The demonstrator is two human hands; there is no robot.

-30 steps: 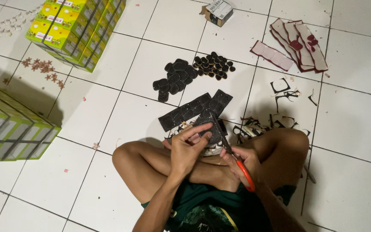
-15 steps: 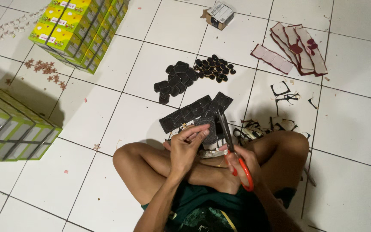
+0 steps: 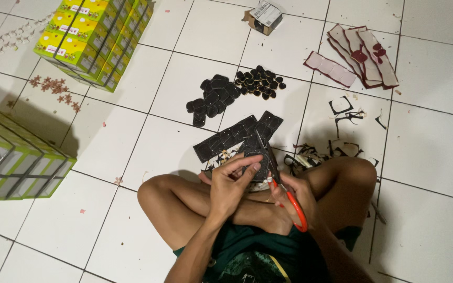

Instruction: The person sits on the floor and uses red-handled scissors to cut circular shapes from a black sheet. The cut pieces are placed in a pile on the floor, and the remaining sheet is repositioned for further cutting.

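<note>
We count one pair of orange-handled scissors [image 3: 284, 188], clamped in our right hand [image 3: 300, 196], and one black patterned sheet [image 3: 255, 157], pinched in our left hand [image 3: 232, 183] just left of the blades. The sheet is dark and embossed. Beyond the grip lie two heaps of black cut pieces [image 3: 211, 99].

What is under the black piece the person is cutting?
Under the black piece lie black strips and offcuts on the white tile floor. The left hand covers whatever lies right below it.
</note>
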